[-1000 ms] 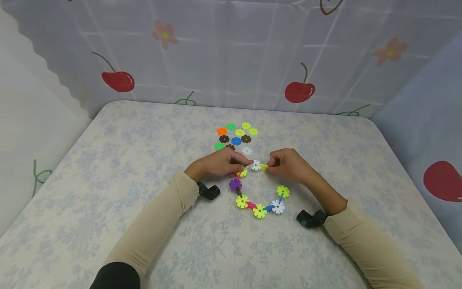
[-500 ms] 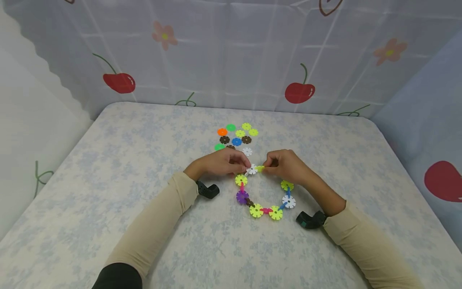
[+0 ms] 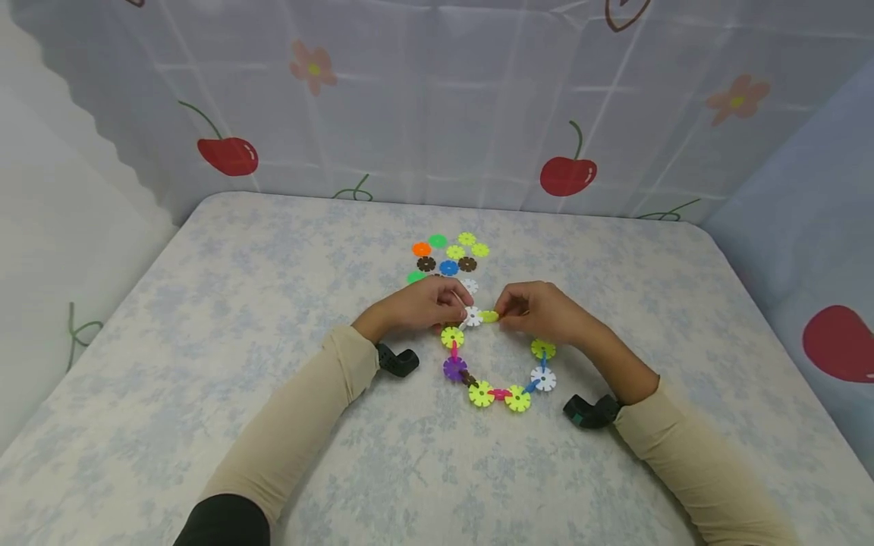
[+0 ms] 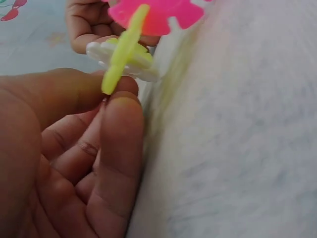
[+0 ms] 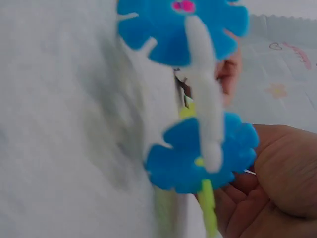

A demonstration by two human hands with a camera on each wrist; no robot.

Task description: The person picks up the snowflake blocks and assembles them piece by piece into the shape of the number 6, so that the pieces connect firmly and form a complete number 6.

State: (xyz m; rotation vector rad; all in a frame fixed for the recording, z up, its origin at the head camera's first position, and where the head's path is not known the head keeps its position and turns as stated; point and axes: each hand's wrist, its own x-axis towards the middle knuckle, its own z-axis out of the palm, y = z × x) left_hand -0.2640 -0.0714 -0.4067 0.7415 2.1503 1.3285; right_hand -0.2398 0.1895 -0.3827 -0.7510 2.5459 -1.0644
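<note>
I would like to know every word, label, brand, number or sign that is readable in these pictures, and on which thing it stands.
No readable text in any view.
Chain of discs and loose discs: no lettering visible.
Backdrop cloth: only drawings, such as cherries and flowers.
Black device at the right wrist: a small green patch, too small to read.

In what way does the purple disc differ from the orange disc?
The purple disc is linked into the chain; the orange disc lies loose near other unlinked discs. The purple disc is nearer the viewer, the orange disc farther. Both are flat and round.
</note>
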